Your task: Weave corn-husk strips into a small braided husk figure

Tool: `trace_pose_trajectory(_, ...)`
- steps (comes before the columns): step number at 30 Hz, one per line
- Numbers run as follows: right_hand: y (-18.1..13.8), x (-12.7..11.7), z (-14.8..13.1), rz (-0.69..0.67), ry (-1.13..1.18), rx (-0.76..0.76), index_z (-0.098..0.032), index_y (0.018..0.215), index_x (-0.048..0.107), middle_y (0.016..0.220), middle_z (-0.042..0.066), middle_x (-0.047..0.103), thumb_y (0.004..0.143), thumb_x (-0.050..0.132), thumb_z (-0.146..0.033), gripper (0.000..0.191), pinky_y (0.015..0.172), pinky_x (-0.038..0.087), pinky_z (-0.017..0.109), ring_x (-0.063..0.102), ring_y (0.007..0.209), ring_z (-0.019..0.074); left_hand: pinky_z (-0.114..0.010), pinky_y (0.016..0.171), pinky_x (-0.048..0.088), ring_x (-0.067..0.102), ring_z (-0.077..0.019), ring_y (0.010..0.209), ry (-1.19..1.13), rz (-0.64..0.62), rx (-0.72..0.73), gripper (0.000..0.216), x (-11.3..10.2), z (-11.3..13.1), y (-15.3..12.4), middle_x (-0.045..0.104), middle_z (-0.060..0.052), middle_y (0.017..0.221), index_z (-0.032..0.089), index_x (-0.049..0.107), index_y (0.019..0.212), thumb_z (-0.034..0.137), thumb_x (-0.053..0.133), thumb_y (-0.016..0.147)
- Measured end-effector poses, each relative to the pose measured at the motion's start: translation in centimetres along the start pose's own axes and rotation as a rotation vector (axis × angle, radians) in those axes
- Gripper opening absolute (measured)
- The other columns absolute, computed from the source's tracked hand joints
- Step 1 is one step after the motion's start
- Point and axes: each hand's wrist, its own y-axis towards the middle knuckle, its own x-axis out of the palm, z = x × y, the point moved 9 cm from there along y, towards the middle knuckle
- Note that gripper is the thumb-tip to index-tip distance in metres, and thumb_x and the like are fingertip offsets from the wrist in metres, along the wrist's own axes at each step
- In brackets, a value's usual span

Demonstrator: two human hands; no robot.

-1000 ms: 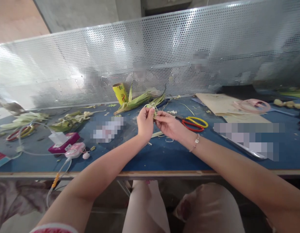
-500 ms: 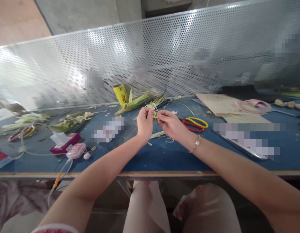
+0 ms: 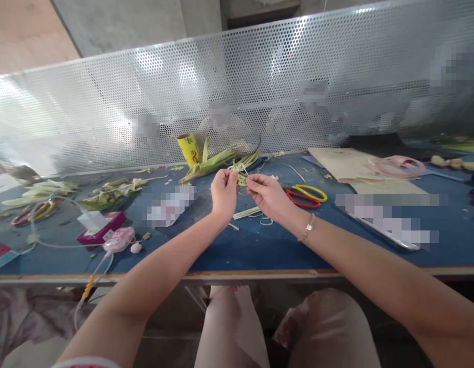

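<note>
My left hand (image 3: 223,193) and my right hand (image 3: 268,194) meet above the blue table (image 3: 260,245), both pinching a small piece of woven green leaf strips (image 3: 241,177) held between the fingertips. Loose strip ends stick up from it. A bracelet is on my right wrist. Cut leaf strips (image 3: 247,212) lie on the table right under my hands. A bundle of long green leaves (image 3: 211,162) lies just beyond, next to a yellow roll (image 3: 189,148).
Red-and-yellow scissors (image 3: 306,194) lie right of my hands. Brown paper with a pink ring (image 3: 396,165) sits far right. At left are a magenta box (image 3: 102,226), a pink device with cable (image 3: 118,238) and more leaves (image 3: 110,190). A perforated metal screen (image 3: 237,92) backs the table.
My hands stay together on the woven leaf piece; the fingers have shifted slightly as they work the strips. Nothing else has moved.
</note>
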Motion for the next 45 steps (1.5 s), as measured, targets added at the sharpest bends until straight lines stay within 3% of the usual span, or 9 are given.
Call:
trace_pose_trajectory(9,-0.6,1.0,0.5,-0.044,0.045,0.08,-0.021,0.07,0.051,0.066,-0.004,0.053,0.067,0.072,-0.037,0.027,0.06,0.045,0.025,0.051,0.061,0.0089,-0.021,0.053,0.035,0.041,-0.0069,0.053,0.254,0.027,0.155,0.02,-0.2,2.2,-0.8,0.046,0.004,0.058,0.018,0.047,0.069,0.031,0.052,0.084)
trace_pose_trajectory(14,-0.3,0.8,1.9,-0.023,-0.126,0.085,-0.023,0.068,0.045,0.055,-0.006,0.045,0.071,0.061,-0.058,0.039,0.046,0.033,0.024,0.042,0.048,0.0086,-0.021,0.054,0.035,0.042,-0.0072,0.053,0.291,0.017,0.185,0.017,0.0,2.0,-1.0,0.046,0.004,0.058,0.018,0.046,0.07,0.027,0.051,0.084)
trace_pose_trajectory(18,-0.1,0.4,1.6,-0.002,-0.186,-0.001,-0.023,0.066,0.044,0.051,-0.007,0.041,0.073,0.061,-0.053,0.035,0.041,0.025,0.024,0.037,0.043,0.0079,-0.021,0.056,0.036,0.044,-0.0076,0.054,0.273,-0.04,0.203,0.014,0.6,1.6,-1.2,0.049,0.004,0.061,0.019,0.048,0.073,0.027,0.05,0.084)
trace_pose_trajectory(30,-0.4,0.2,0.1,-0.007,-0.269,-0.08,-0.023,0.068,0.046,0.047,-0.007,0.041,0.075,0.061,-0.05,0.031,0.039,0.022,0.023,0.037,0.039,0.0067,-0.021,0.051,0.034,0.041,-0.0072,0.052,0.299,-0.062,0.174,0.014,0.9,1.3,-1.1,0.047,0.004,0.058,0.018,0.048,0.07,0.025,0.053,0.082)
trace_pose_trajectory(42,0.2,-1.0,0.6,0.043,-0.34,-0.083,-0.023,0.073,0.048,0.045,-0.008,0.039,0.077,0.058,-0.053,0.032,0.036,0.024,0.021,0.037,0.036,0.006,-0.022,0.052,0.033,0.04,-0.0076,0.051,0.278,-0.165,0.182,0.013,1.7,1.5,-1.4,0.047,0.004,0.056,0.019,0.051,0.07,0.026,0.054,0.081)
trace_pose_trajectory(45,0.1,-0.9,0.7,0.05,-0.31,-0.054,-0.023,0.071,0.048,0.046,-0.008,0.038,0.075,0.061,-0.052,0.032,0.036,0.025,0.022,0.037,0.036,0.0061,-0.022,0.053,0.033,0.041,-0.0077,0.052,0.311,-0.14,0.211,0.012,1.5,1.8,-1.4,0.048,0.004,0.056,0.019,0.051,0.07,0.024,0.054,0.081)
